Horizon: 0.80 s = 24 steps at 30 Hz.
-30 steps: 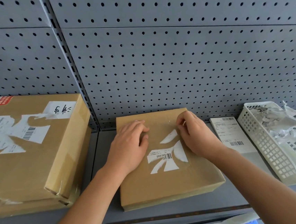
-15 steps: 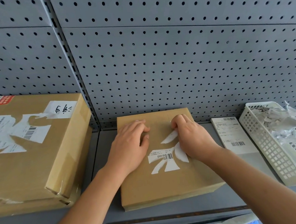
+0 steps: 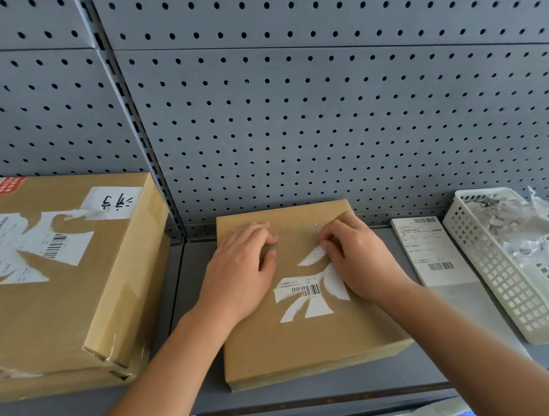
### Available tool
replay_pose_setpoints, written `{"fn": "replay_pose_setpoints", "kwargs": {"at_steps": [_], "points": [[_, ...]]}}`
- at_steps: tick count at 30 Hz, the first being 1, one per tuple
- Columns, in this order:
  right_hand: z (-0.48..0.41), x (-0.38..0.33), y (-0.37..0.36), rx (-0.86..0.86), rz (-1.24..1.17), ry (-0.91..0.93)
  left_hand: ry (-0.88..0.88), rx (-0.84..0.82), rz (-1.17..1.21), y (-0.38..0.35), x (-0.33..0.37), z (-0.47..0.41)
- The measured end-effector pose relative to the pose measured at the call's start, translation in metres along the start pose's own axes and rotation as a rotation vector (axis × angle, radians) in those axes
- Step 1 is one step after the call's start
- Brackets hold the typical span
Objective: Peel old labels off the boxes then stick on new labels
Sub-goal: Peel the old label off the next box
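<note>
So the small box is sitting flat in the middle of the grey shelf, plain brown cardboard, turned a bit off square. The old label on its lid is looking pretty rough: only ragged white strips are fanning out from a middle piece with a barcode, and bare cardboard is showing all around it.

The left hand is lying palm down on the lid with its fingers loosely bent, gripping nothing, just resting on the box left of the label. The right hand is curling its fingertips in and pinching at the tip of the upper white strip.

Room-wise it's kind of snug. The box's far edge is sitting close to the pegboard, and its front edge is stopping short of the shelf's front lip. A narrow strip of bare shelf is separating it from the big box on the left, which is wearing its own torn label. On the right, a fresh printed label sheet is lying just beside the box, and a white basket is sitting right next to that sheet, holding a pile of paper scraps.
</note>
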State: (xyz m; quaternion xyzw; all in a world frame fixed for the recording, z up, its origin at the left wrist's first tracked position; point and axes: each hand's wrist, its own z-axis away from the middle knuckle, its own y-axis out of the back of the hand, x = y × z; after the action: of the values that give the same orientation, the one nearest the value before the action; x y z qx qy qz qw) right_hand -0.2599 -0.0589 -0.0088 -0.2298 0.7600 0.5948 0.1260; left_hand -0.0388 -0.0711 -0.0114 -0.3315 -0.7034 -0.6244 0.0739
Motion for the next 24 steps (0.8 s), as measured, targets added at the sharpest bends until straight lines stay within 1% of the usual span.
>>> {"fn": "replay_pose_setpoints", "kwargs": {"at_steps": [3, 7, 10, 14, 20, 22, 24], "points": [[0.001, -0.003, 0.000, -0.003, 0.038, -0.011, -0.007, 0.000, -0.009, 0.001, 0.001, 0.000], [0.005, -0.008, 0.007, -0.036, -0.051, -0.083, -0.014, -0.004, -0.023, 0.002, 0.002, 0.000], [0.008, -0.008, 0.009, 0.008, -0.102, -0.105, -0.014, -0.005, -0.026, 0.002, 0.001, 0.000], [0.005, -0.004, 0.008, -0.007, 0.002, -0.106, -0.014, -0.009, -0.030, 0.002, 0.001, 0.000], [0.006, -0.008, 0.007, 0.037, 0.118, -0.074, -0.009, -0.012, -0.025, 0.003, 0.003, 0.000], [0.010, -0.010, 0.010, 0.024, 0.072, -0.090, -0.008, -0.022, -0.035, 0.003, 0.003, 0.000], [0.014, -0.015, 0.014, -0.013, -0.052, -0.111, 0.004, -0.038, -0.040, 0.004, 0.004, 0.000]]}}
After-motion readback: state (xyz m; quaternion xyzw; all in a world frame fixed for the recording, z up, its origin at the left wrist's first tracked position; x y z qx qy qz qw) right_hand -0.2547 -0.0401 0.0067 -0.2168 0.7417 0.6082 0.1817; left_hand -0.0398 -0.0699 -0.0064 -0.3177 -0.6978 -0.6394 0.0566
